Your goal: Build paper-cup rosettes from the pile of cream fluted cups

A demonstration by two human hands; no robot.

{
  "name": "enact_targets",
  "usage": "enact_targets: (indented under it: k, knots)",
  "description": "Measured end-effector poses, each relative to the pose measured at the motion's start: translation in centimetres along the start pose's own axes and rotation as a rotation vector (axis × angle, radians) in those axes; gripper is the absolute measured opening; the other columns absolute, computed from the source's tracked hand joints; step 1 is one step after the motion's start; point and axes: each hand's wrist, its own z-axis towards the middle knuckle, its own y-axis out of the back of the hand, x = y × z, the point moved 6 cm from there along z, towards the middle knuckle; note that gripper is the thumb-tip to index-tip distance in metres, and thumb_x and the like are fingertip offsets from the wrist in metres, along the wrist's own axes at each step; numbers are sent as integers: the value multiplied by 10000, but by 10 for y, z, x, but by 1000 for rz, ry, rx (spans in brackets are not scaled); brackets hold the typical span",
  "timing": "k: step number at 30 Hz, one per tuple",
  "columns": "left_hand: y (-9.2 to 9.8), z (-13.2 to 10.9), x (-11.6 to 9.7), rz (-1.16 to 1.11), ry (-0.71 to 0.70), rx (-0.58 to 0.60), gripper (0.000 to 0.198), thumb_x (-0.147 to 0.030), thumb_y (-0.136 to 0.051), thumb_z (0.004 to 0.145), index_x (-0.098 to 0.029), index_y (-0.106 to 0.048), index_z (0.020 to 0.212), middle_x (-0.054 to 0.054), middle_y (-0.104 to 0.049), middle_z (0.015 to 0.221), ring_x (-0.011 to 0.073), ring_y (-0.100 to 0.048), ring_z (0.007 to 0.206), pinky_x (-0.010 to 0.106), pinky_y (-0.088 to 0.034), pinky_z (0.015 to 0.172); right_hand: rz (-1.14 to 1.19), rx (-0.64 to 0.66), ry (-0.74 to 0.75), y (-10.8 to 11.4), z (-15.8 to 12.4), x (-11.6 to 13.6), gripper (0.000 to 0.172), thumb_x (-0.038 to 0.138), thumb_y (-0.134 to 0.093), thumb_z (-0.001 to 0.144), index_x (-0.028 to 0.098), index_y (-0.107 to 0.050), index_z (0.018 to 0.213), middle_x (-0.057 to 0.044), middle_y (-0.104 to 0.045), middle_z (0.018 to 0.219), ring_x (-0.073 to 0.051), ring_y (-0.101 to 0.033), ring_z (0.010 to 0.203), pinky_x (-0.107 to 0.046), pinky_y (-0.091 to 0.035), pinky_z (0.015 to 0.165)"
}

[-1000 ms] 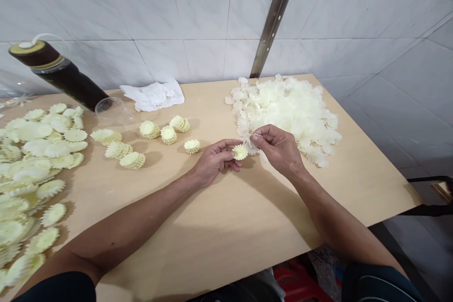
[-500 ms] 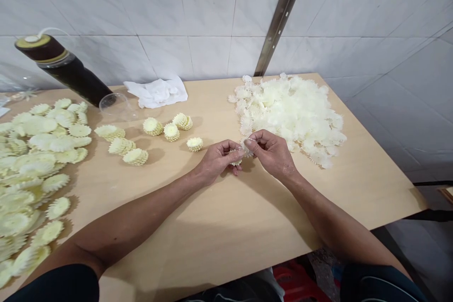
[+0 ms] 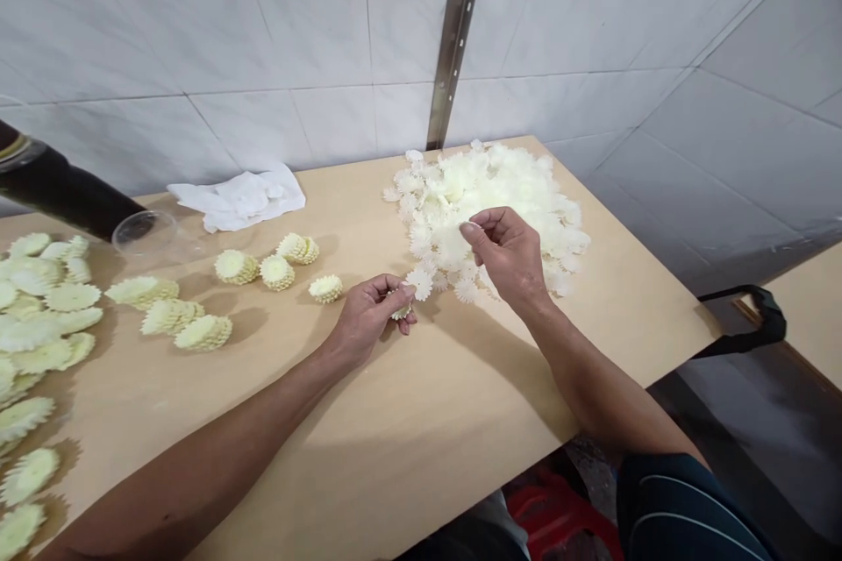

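Note:
My left hand [image 3: 370,316] is closed round a small pale-yellow stack of scalloped, flower-shaped discs [image 3: 399,312], mostly covered by the fingers. Its thumb lies across the top. My right hand [image 3: 510,252] is raised over the near side of a heap of thin, whitish scalloped discs [image 3: 500,180], thumb and forefinger pinched together. Whatever may be between those fingertips is too small to make out. A short stack of yellow scalloped discs [image 3: 325,288] stands just left of my left hand.
Several more stacks [image 3: 203,332] stand or lean on the wooden table [image 3: 276,421], left of centre. Thicker pale-yellow discs [image 3: 46,329] spread along the left side. A crumpled white tissue [image 3: 246,200], a clear plastic cup [image 3: 145,234] and a dark bottle [image 3: 66,184] lie toward the tiled wall.
My right hand has parted from my left and moved over the heap of thin discs. My left hand keeps hold of its stack. The camera view has turned to the right.

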Motion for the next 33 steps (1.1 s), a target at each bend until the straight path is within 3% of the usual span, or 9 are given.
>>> enact_targets:
  k: [6, 10, 13, 16, 19, 21, 26, 29, 33]
  knots:
    - [-1, 0, 0, 5, -15, 4, 402, -490, -900, 783, -156, -688, 850, 49, -711, 654, 146, -640, 546, 257, -530, 529, -400, -233, 273, 35, 16, 13, 150, 241, -806, 826, 232, -656, 814, -1, -606, 839, -149, -544, 704, -312, -527, 641]
    - [-2, 0, -1, 9, -19, -9, 423, -505, -909, 766, -155, -684, 843, 48, -705, 649, 150, -646, 554, 255, -528, 524, -448, -156, 269, 37, 21, 7, 42, 226, -779, 842, 225, -743, 820, -21, -692, 850, -172, -629, 713, -334, -564, 644]
    - [-2, 0, 0, 13, -20, -4, 432, -513, -907, 766, -154, -683, 851, 53, -714, 650, 145, -638, 541, 256, -530, 526, -497, -93, 252, 38, 24, 2, 74, 276, -751, 883, 227, -805, 893, -55, -774, 1013, -180, -667, 702, -371, -601, 662]
    - [-2, 0, 1, 12, -23, -6, 445, -523, -908, 764, -151, -685, 863, 54, -716, 644, 144, -637, 532, 255, -529, 524, -600, -167, 322, 43, 24, 10, 131, 307, -770, 879, 243, -828, 977, -69, -780, 1099, -173, -642, 696, -392, -605, 727]
    - [-1, 1, 3, 8, -33, -11, 452, -524, -912, 764, -151, -686, 883, 49, -716, 641, 148, -644, 534, 256, -530, 522, -589, -206, 344, 41, 17, 23, 124, 334, -766, 903, 247, -824, 970, -63, -769, 992, -176, -613, 691, -369, -574, 710]
    - [0, 1, 3, 9, -46, -17, 445, -518, -908, 775, -154, -686, 903, 43, -718, 642, 147, -644, 530, 258, -533, 525, -469, -95, 293, 28, 9, 27, 179, 390, -719, 966, 240, -816, 983, -65, -777, 963, -173, -605, 668, -348, -552, 661]
    - [0, 0, 0, 12, -77, -38, 431, -524, -887, 806, -160, -688, 922, 18, -696, 623, 137, -636, 515, 249, -517, 525, -295, 479, 145, -36, -28, 17, 349, 501, -717, 975, 248, -777, 1208, -61, -807, 1067, -152, -620, 635, -315, -513, 620]
    - [1, 0, 0, 32, -74, -53, 443, -532, -888, 800, -160, -686, 932, 20, -704, 632, 131, -631, 499, 237, -491, 502, -287, 543, 83, -51, -37, 6, 264, 481, -722, 968, 245, -807, 1049, -25, -796, 909, -146, -589, 629, -296, -459, 611]
    - [3, 1, 1, 54, -65, -86, 473, -517, -905, 782, -166, -692, 1017, 1, -695, 638, 135, -636, 511, 235, -493, 488, -269, 440, 29, -44, -31, 0, 240, 434, -697, 978, 233, -767, 866, 15, -692, 708, -145, -530, 615, -294, -396, 596]
